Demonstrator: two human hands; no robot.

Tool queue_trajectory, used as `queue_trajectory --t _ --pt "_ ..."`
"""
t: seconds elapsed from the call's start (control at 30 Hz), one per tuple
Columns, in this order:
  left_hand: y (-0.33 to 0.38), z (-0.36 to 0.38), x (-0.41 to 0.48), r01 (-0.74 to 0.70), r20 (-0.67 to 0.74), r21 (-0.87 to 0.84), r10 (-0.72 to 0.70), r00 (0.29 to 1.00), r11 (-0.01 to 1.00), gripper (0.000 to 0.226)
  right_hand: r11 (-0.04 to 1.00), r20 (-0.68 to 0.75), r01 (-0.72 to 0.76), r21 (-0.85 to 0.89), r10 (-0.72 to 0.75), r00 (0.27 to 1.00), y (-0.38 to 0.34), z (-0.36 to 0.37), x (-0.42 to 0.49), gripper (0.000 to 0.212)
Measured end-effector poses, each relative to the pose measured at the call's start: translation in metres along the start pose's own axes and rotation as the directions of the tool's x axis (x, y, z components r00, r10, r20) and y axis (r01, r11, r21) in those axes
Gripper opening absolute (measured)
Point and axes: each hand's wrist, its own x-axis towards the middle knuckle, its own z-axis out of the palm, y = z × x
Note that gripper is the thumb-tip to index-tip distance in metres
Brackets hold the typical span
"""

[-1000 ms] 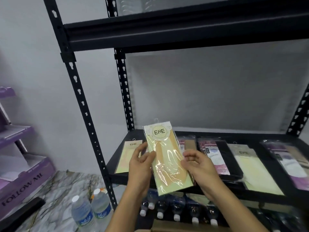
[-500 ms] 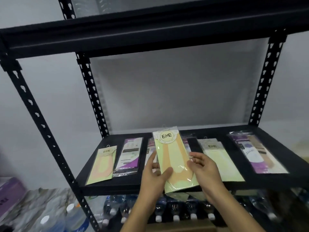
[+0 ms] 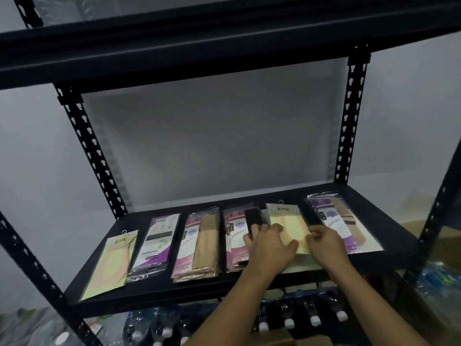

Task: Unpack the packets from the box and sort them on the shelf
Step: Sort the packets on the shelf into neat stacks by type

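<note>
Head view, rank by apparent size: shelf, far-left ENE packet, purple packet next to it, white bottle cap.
1. shelf
2. far-left ENE packet and purple packet: look alike, so not ranked
3. bottle cap, smallest

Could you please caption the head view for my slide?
Left hand and right hand place a yellow ENE packet on the black shelf beside other sorted packets.

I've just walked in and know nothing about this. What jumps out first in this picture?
Two bare hands, the left hand and the right hand, are on a pale yellow packet toward the right of a black metal shelf. A row of flat packets, yellow, purple and pink, runs along the shelf. Beneath it stand water bottles with white caps.
</note>
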Motion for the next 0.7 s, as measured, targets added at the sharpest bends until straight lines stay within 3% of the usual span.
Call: queue_trajectory --t 0.13,0.3,0.5,0.7 --pt "0.001 0.016 0.005 -0.028 0.128 0.221 -0.001 0.992 0.975 0.052 0.990 0.039 0.002 -0.139 0.003 0.999 0.016 0.006 0.011 0.034" --pt "-0.003 0.020 0.000 -0.121 0.135 0.361 0.076 0.988 0.925 0.049 0.966 0.068 0.011 -0.257 0.007 0.998 0.033 0.014 0.015 0.036" --pt "-0.011 -0.004 -0.005 -0.146 -0.081 0.114 0.155 0.985 0.983 0.041 0.923 0.006 0.076 -0.377 -0.079 0.997 0.015 0.017 -0.001 0.039" --pt "-0.065 -0.039 -0.026 -0.075 -0.207 -0.040 0.065 0.976 0.996 0.035 0.920 0.039 0.230 -0.318 -0.230 0.973 -0.027 0.046 -0.024 0.031"
